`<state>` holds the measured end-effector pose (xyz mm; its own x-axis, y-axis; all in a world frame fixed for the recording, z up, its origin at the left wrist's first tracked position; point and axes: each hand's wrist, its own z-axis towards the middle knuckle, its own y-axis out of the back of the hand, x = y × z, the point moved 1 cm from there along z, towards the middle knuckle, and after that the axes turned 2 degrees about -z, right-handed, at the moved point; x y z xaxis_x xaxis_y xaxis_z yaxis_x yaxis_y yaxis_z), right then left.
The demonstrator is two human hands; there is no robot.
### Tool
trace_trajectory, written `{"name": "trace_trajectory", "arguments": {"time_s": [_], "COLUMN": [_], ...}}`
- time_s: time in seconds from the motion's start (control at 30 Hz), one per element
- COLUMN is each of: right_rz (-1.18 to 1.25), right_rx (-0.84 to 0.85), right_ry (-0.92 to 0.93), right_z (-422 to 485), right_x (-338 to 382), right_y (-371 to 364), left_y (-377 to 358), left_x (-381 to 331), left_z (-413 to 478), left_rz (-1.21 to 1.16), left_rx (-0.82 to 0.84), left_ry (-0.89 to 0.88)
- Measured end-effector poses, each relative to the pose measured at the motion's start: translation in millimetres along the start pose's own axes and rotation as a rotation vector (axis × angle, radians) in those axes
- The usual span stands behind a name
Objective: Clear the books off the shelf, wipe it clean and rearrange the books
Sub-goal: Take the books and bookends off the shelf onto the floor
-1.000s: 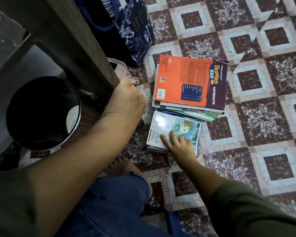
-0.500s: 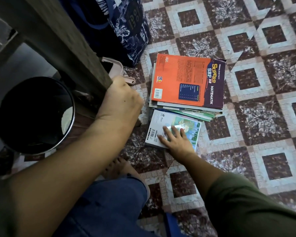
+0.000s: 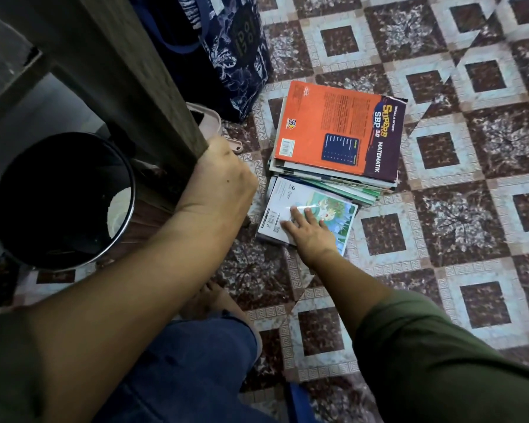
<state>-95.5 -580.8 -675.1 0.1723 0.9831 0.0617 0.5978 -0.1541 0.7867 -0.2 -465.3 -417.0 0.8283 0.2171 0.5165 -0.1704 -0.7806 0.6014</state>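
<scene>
Head view (only 1 given): the books are off the shelf & down on the tiled floor (image 3: 440,270), in 2 piles that touch. The bigger pile (image 3: 348,183) is topped by an orange maths book (image 3: 327,132). The nearer, smaller one is topped by a picture-cover book (image 3: 330,215). The right hand (image 3: 307,232) lies palm-down on that cover, fingers straight & spread, pinching nothing. It's prob. pressing to square the pile or stop the glossy cover sliding. The left hand (image 3: 223,175) sits at the lower corner of a dark wooden panel (image 3: 119,71), likely part of the shelf unit. Only its back shows & the fingers are hidden, so can't tell if they grip the edge. It reads as a brace for balance while crouching, w/ the jeans knee (image 3: 190,361) & bare foot (image 3: 208,303) just below. Both piles lie beside the unit, within arm's reach, which suits putting them back later. A black bin (image 3: 61,203) stands left of the panel & a blue patterned bag (image 3: 239,56) stands beyond it, near the bigger pile. A pink item (image 3: 209,123) sits betw. panel & bag; can't ID it. The shelf surface isn't in view, so no call on wiping.
</scene>
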Motion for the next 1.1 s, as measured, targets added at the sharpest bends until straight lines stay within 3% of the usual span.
{"name": "trace_trajectory", "arguments": {"time_s": [0.13, 0.2, 0.27, 0.33, 0.4, 0.63, 0.77, 0.87, 0.97, 1.1], "right_rz": [0.118, 0.156, 0.157, 0.153, 0.158, 0.145, 0.102, 0.015, -0.049, -0.097], "right_rx": [0.059, 0.003, -0.082, -0.17, -0.259, -0.464, -0.524, -0.524, -0.549, -0.555], "right_ry": [0.057, 0.049, 0.066, 0.129, 0.218, 0.597, 0.809, 0.917, 1.019, 1.119], "right_z": [-19.7, -39.9, -65.2, -93.8, -123.0, -199.2, -232.3, -253.1, -273.1, -287.0], "right_x": [-5.1, -4.0, 1.7, 15.3, 36.3, 157.1, 238.6, 299.1, 359.4, 438.5], "right_y": [41.6, 72.7, 106.0, 140.3, 175.0, 276.0, 314.3, 332.8, 346.5, 355.3], "left_y": [-6.4, -15.4, -26.6, -40.8, -56.9, -123.0, -156.1, -184.1, -209.7, -233.3], "left_x": [6.5, 17.2, 23.7, 31.4, 47.5, 110.0, 130.7, 141.9, 147.4, 146.5], "left_z": [-8.9, -23.0, -44.7, -67.7, -97.0, -252.1, -359.2, -432.5, -489.7, -516.4], "left_rz": [-0.003, -0.068, -0.194, -0.343, -0.542, -0.86, -0.775, -0.679, -0.628, -0.676], "left_rx": [-0.222, -0.445, -0.51, -0.444, -0.27, -0.278, -0.517, -0.585, -0.566, -0.357], "left_ry": [-0.044, -0.106, -0.268, -0.292, -0.102, 0.628, 0.971, 1.227, 1.438, 1.54]}}
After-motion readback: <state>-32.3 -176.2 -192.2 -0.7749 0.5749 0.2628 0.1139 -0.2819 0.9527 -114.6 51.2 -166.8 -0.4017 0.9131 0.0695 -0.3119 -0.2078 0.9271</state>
